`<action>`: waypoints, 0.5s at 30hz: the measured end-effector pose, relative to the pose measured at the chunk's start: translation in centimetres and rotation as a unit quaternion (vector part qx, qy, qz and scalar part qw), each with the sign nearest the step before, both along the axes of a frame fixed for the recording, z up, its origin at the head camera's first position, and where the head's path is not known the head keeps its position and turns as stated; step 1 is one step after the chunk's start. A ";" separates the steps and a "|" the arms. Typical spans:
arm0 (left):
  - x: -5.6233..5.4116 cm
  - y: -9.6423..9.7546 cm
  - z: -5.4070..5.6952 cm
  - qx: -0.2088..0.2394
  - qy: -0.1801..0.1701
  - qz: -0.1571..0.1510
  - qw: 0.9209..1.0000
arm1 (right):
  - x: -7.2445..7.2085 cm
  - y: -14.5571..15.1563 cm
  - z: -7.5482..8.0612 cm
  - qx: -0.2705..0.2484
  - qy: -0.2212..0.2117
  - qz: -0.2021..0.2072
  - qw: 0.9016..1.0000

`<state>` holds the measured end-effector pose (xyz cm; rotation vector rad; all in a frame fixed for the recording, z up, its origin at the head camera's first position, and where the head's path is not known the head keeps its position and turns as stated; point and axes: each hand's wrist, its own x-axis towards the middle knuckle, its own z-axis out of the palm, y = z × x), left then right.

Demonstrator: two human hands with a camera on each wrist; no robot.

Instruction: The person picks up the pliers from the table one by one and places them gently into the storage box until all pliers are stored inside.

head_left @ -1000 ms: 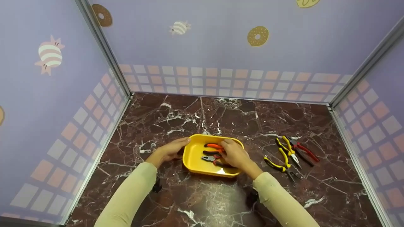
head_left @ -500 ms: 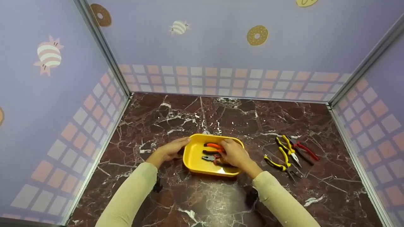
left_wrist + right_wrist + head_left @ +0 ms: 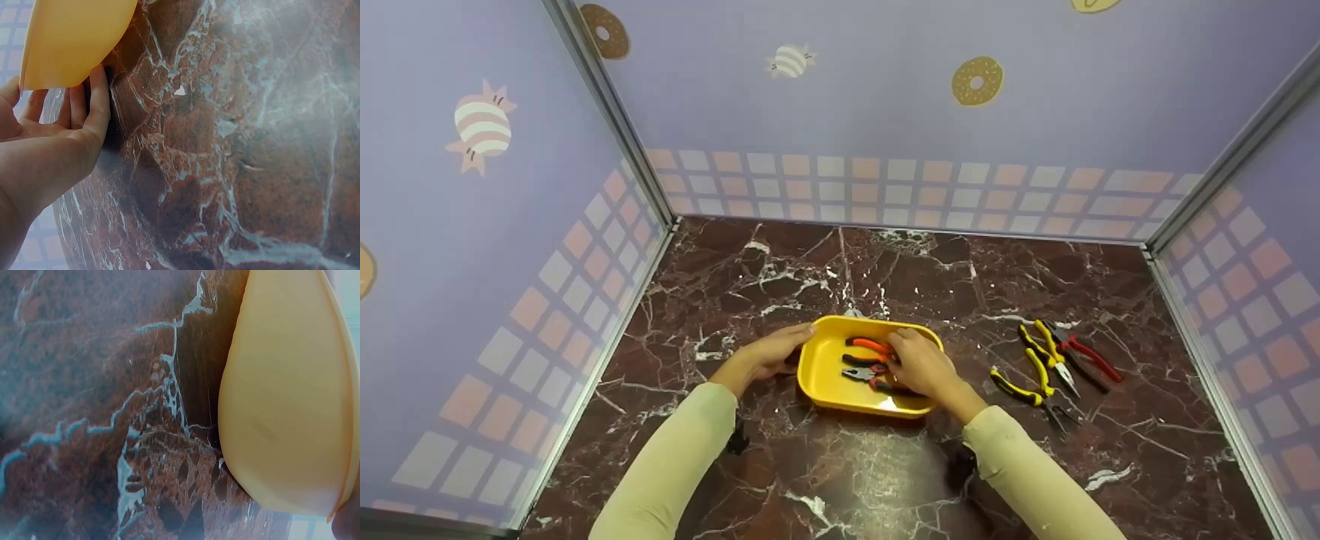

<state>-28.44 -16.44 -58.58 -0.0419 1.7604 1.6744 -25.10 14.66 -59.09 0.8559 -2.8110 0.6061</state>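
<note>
A yellow plastic tray (image 3: 823,375) with a raised rim sits on the marble-patterned surface, in the middle of the head view. My left hand (image 3: 769,354) holds its left end; in the left wrist view the thumb lies at the rim and the fingers reach under the wall. Inside are pliers with orange-and-black handles (image 3: 864,343) and, nearer me, pliers with grey jaws and red-and-black handles (image 3: 858,373). My right hand (image 3: 922,364) reaches in over the right rim, fingers curled on the orange-handled pliers, whose head is hidden beneath it. The right wrist view shows only the tray's outer wall (image 3: 287,394).
Right of the tray lie two yellow-and-black pliers (image 3: 1024,394), (image 3: 1050,352) and red-and-black pliers (image 3: 1087,356), close together. Purple patterned panels (image 3: 885,97) enclose the back and both sides. White flecks dot the surface behind the tray.
Both hands and the tray keep nearly the same places. Only the head view has shifted slightly.
</note>
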 end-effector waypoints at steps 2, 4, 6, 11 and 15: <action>0.0 0.0 0.1 -0.002 0.001 0.000 1.000 | 0.0 0.0 0.1 -0.002 0.000 -0.002 1.000; 0.0 -0.1 0.2 -0.004 0.000 0.002 1.000 | 0.0 0.0 0.2 -0.005 -0.005 -0.002 1.000; 0.0 -0.1 0.2 -0.004 0.000 0.003 1.000 | 0.0 0.1 0.3 -0.006 -0.011 -0.001 1.000; 0.1 -0.1 0.2 -0.004 0.000 0.006 1.000 | -0.1 0.3 0.8 -0.022 -0.023 0.023 0.999; 0.2 -0.2 0.0 -0.004 0.000 0.003 1.000 | -0.2 0.6 1.1 -0.023 -0.036 0.042 0.998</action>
